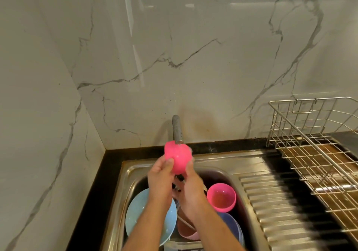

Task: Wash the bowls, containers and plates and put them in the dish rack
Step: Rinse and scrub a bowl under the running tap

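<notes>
Both hands hold a pink bowl [178, 157] up under the spout of the tap [177, 129], its outer side facing me. My left hand [160, 177] grips its left side with the thumb on the wall. My right hand [190, 183] grips its right side; those fingers are hidden behind the bowl. Below in the sink [127, 173] lie a second pink bowl [221, 197], a light blue plate [139, 217], a dusty-pink bowl [186, 230] and a blue bowl [233, 225]. The wire dish rack [317, 150] stands empty at the right.
A ribbed steel drainboard [280, 208] runs between the sink and the rack. Marble-look walls [174, 57] close in the back and the left. A black counter edge [96, 183] borders the sink on the left.
</notes>
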